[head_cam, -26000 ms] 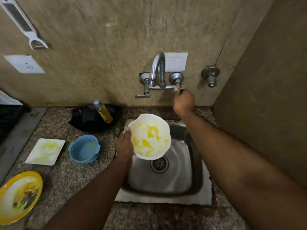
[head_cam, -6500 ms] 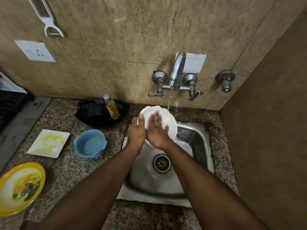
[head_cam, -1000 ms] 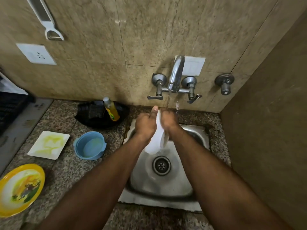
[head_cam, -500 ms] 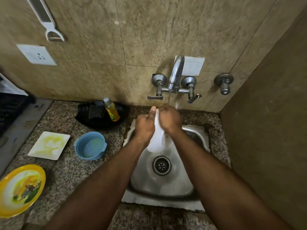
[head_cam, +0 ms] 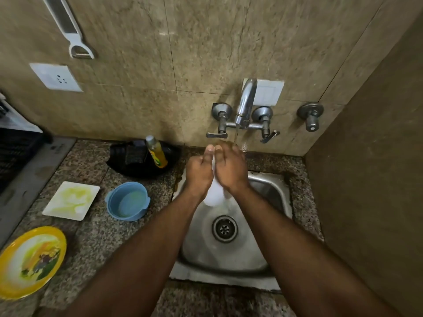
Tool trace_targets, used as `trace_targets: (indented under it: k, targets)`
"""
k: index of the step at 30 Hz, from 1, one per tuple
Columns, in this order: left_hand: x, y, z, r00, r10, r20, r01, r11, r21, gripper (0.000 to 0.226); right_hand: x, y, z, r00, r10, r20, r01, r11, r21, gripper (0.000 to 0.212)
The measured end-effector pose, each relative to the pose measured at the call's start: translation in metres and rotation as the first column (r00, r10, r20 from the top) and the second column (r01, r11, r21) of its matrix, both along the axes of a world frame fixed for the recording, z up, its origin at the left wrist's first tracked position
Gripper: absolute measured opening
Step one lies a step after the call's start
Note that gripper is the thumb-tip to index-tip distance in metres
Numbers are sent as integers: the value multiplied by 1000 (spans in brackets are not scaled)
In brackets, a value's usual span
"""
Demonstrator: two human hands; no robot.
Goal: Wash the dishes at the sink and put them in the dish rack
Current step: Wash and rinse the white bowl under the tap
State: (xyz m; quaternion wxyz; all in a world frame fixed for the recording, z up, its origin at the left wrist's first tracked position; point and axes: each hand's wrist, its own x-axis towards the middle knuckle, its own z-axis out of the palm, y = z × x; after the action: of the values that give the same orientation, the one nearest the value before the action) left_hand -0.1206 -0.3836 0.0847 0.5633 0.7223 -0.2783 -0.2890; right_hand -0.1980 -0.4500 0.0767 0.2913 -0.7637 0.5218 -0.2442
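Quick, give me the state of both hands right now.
Left hand: holding the white plate on edge under the running tap.
Right hand: fingers laid against the plate's other face; a grip cannot be told.
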Motion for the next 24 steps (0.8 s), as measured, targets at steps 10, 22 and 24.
trace_targets:
  k: [10, 22, 24]
  targets:
    - [-4, 9, -9, 990, -77, -118, 75, 997, -22, 63, -19, -51, -15, 952, -260, 162, 130, 822, 554, 60]
    - [-7, -14, 28, 982, 66, -177, -49, 994, 99, 34, -27, -8, 22, 1000, 8, -26, -9, 999, -38, 74]
    - [-8, -12, 21, 979, 160, -130, -145, 983, 116, 47, -26, -8, 15, 998, 62, 20, -62, 997, -39, 59]
